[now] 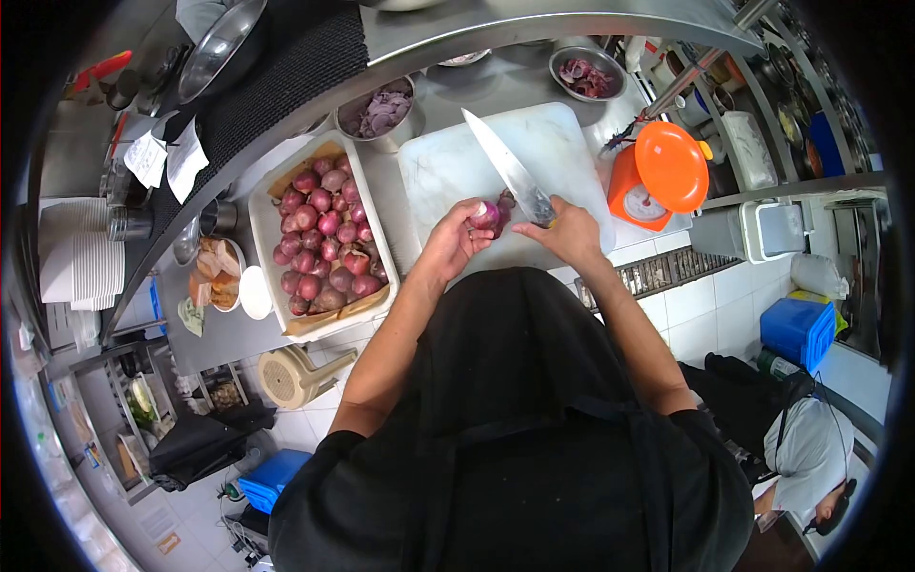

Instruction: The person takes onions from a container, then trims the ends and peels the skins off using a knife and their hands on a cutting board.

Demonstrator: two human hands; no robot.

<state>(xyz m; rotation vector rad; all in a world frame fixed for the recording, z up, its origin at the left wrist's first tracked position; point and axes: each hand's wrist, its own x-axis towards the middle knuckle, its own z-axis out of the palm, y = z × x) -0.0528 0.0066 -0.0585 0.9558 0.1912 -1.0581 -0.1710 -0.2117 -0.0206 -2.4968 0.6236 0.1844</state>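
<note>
Over the white cutting board [448, 162], my left hand [455, 238] holds a red onion [486, 215] between its fingers. My right hand [569, 232] is closed around the handle of a large knife [510, 164], whose blade points up and to the left across the board. The blade's heel is close to the onion. Some loose onion skin [506, 202] shows beside the onion. To the left of the board stands a white crate [382, 238] lined with brown paper, full of whole red onions [329, 224].
A metal pot [410, 131] of pale purple pieces stands behind the crate. A metal bowl [620, 84] with onion skins is at the back right. An orange scale [627, 187] sits right of the board. A shelf edge [457, 46] crosses above. Another person [810, 439] is at lower right.
</note>
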